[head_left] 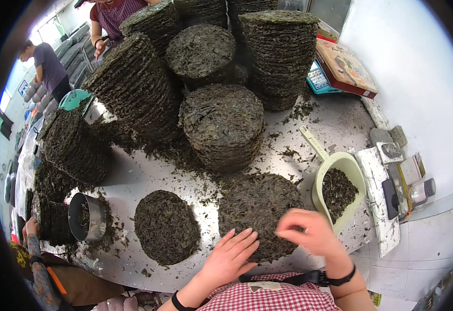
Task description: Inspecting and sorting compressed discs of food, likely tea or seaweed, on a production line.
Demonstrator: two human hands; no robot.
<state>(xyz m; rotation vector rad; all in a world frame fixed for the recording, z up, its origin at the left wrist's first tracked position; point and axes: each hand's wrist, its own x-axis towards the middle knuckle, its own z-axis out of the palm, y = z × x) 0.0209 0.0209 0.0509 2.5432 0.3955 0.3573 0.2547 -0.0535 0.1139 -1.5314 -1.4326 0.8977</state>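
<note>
A round, flat cake of dried dark seaweed (pixel 257 199) lies on the table right in front of me. My left hand (pixel 230 256) rests on its near edge with the fingers stretched out flat. Over the right edge of the same cake is my right hand (pixel 309 230), thumb and fingers drawn together in a pinch; whatever may be between the fingertips is too small to make out. A second round seaweed cake (pixel 164 224) lies just to the left. Beside my right hand stands a pale green scoop (pixel 318 142) holding loose seaweed flakes (pixel 338 192).
Tall stacks of seaweed cakes (pixel 221 124) fill the table's back and left. A metal ring (pixel 97 220) stands at left. At right are a whitish board (pixel 379 217), jar (pixel 421 191) and box (pixel 345 67). Other people work at the far side and left.
</note>
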